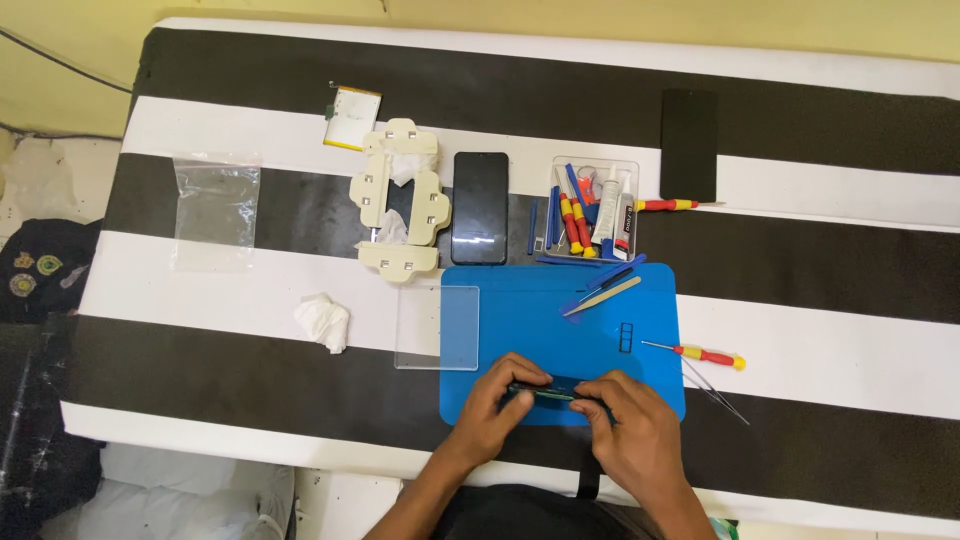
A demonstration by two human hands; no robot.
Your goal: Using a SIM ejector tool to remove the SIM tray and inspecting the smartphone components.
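1. Head view, lower centre of the frame: both hands meet over the near edge of a blue mat [520, 320], which lies on a table [800, 270] covered in black and white stripes.
2. Left hand [497, 405] pinches the left end of a thin dark phone [545, 391] held edge-on; fingers curl over its top.
3. Right hand [630, 425] grips the right end of the same phone, fingers clenched around it.
4. On the mat's upper right lie a few blue pry tools [605, 285] and a small black frame [626, 338].
5. A clear plate [436, 328] overlaps the mat's left edge.
6. Just right of the mat rest a red-and-yellow screwdriver [700, 353] and tweezers [715, 392].
7. Above the mat, centre frame: a second phone [479, 207] lies screen up, a cream clamp jig [398, 200] to its left, a clear tray [595, 210] of screwdrivers and glue tubes to its right.
8. Upper right: a black panel [689, 145].
9. Upper left: a battery [353, 118], a clear bag [215, 210], and lower, a crumpled tissue [323, 321].
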